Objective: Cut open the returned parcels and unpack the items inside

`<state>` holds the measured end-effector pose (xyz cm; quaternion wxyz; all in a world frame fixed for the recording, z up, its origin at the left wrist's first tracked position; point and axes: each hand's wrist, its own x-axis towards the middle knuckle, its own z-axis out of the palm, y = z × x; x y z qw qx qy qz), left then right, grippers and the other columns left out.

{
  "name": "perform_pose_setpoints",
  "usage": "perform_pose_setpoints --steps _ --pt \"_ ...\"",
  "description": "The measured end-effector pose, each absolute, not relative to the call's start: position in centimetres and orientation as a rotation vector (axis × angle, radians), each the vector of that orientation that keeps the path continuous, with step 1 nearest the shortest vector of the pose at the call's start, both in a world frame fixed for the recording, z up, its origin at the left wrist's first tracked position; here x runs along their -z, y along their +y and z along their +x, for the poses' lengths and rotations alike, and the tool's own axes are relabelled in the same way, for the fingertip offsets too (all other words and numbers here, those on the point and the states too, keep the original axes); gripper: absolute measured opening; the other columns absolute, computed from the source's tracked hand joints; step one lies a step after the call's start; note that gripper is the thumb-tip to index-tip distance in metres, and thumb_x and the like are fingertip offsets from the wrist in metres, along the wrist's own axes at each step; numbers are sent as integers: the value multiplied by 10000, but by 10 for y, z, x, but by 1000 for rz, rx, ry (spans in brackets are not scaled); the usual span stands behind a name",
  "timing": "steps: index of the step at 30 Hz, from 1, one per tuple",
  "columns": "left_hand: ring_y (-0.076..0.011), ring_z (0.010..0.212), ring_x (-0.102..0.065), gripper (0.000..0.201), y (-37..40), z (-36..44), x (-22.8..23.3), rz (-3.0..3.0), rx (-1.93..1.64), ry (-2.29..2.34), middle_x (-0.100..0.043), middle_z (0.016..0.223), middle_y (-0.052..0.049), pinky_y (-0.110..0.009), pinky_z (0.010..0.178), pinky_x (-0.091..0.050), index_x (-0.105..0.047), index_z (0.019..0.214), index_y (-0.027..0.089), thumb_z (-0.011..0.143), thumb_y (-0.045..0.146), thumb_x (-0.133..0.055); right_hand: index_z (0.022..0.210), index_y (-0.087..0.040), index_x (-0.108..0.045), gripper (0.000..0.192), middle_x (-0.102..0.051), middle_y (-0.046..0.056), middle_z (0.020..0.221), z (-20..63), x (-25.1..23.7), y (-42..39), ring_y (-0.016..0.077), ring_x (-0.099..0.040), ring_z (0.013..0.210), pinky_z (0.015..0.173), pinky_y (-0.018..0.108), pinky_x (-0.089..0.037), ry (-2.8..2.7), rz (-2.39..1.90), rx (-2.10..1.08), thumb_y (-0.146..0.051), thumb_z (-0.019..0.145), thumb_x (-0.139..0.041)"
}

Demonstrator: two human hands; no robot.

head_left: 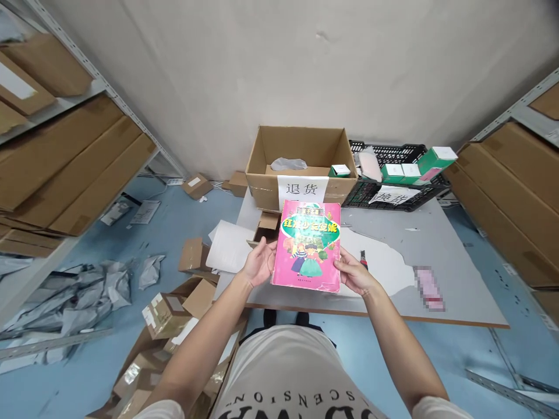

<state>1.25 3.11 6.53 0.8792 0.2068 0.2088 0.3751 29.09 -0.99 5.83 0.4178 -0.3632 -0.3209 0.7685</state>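
Left hand (261, 263): loosely curved, thumb raised, palm partly visible at the left edge of a pink picture book (306, 247); finger ends run out of sight behind the cover, so I cannot tell whether it grips or merely supports. Right hand (353, 273): pinching the book's right edge, thumb on the front, other fingers mostly hidden behind.

Containers: open cardboard box (262, 189) at the back of the table (463, 285), white sign (303, 191) on its front; inside, a translucent bag (288, 164) and a small green-and-white box (339, 170). Just right of it, black crate (356, 196) with several green-and-white cartons (393, 173) and a pale pink wrapped item (369, 164). Small open brown box (268, 221) behind the left hand. On the floor, left, a large carton (138, 346) full of smaller boxes (166, 314).

Book position: between both hands, front cover up, above the table's near edge, in front of the cardboard box. Red-and-black cutter (364, 259) near the right hand.
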Motion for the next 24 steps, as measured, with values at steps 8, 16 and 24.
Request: perform_pose_setpoints --steps 8,16,24 --pt "-307 1234 -474 573 43 22 -68 511 -779 438 -497 1340 -182 -459 985 -364 -467 1315 144 893 529 -417 1254 -281 -527 577 -660 54 1161 348 -81 48 247 -657 986 869 410 -526 -883 -1021 -1610 -291 708 -714" --pt "-324 1282 -415 491 23 -1 -54 576 -842 586 -451 1390 -165 -508 1052 -271 -466 1327 201 887 415 -506 1034 -196 -640 358 -704 54 954 485 -112 178 167 -682 744 733 347 -561 -735 -1210 -919 -90 692 -648" --pt "-333 1288 -402 500 0 -4 -53 503 -963 719 -437 1401 -155 -491 1027 -318 -473 1324 210 875 426 -509 927 -159 -583 316 -633 34 824 538 -114 306 48 -514 446 475 245 -463 -391 -1363 -575 38 741 -421"
